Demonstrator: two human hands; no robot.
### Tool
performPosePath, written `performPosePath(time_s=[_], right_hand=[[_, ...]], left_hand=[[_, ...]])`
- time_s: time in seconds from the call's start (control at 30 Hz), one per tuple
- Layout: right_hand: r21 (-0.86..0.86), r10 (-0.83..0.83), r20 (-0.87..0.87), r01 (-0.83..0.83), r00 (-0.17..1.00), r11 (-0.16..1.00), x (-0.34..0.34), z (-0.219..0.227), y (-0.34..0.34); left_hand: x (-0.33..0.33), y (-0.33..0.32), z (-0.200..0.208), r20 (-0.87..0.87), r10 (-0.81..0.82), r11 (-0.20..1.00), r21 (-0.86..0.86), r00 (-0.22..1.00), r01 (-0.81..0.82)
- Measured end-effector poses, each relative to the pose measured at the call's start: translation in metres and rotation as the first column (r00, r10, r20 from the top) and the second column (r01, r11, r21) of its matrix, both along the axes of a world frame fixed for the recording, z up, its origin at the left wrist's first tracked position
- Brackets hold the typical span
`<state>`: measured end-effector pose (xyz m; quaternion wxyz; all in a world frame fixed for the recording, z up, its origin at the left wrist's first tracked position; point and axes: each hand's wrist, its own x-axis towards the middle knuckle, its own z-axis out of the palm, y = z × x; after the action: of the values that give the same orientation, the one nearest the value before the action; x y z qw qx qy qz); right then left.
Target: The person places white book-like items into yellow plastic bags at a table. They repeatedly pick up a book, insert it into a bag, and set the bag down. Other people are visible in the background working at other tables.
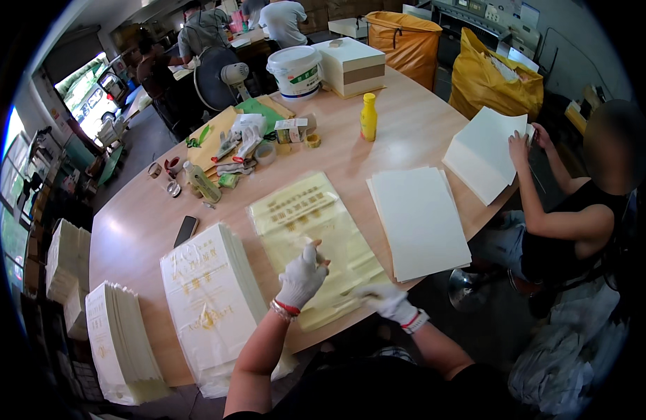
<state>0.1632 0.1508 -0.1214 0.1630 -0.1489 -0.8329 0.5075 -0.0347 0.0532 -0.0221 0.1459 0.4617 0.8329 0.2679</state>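
Note:
In front of me lies a flat stack of pale yellow clear plastic bags (351, 245) with printing on it. Above its near half is my left hand (302, 278), in a white glove with bare fingertips; its thumb and a finger stand apart and nothing shows between them. My right hand (386, 302), also gloved in white, is at the near right corner of the bags, its fingers smeared by motion. Right of the bags rests a pile of white sheets (421, 224). On the left stands a tall stack of filled, printed plastic packs (209, 301).
Another printed stack (120, 343) sits at the left edge. A black phone (186, 229), a green bottle (202, 183), gloves (247, 143), a yellow bottle (368, 117) and a white bucket (295, 73) stand farther back. On the right a seated person (568, 217) handles white sheets (487, 150).

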Motion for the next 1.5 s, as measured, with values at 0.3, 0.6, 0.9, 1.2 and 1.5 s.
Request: performPosePath(time_s=[0.3, 0.6, 0.9, 1.2, 1.5], right_hand=[[0.500, -0.432, 0.203, 0.286, 0.879, 0.817, 0.063, -0.055, 0.100], [0.608, -0.182, 0.087, 0.093, 0.979, 0.789, 0.090, 0.040, 0.021], [-0.826, -0.565, -0.008, 0.313, 0.825, 0.469, 0.150, -0.107, 0.013], [-0.201, -0.582, -0.218, 0.547, 0.784, 0.813, 0.086, -0.010, -0.033], [0.499, -0.230, 0.575, -0.115, 0.785, 0.859, 0.038, 0.006, -0.010]], left_hand=[[0.055, -0.038, -0.005, -0.433, 0.097, 0.847, 0.509, 0.896, 0.154], [0.130, 0.030, -0.124, 0.923, -0.113, 0.987, 0.061, -0.367, -0.152], [0.132, -0.025, -0.039, 0.532, -0.157, 0.865, -0.333, 0.832, 0.376], [0.111, -0.031, -0.038, -0.260, -0.157, 0.978, 0.091, 0.953, 0.186], [0.068, 0.010, -0.102, -0.315, 0.040, 0.913, 0.398, 0.948, 0.094]])
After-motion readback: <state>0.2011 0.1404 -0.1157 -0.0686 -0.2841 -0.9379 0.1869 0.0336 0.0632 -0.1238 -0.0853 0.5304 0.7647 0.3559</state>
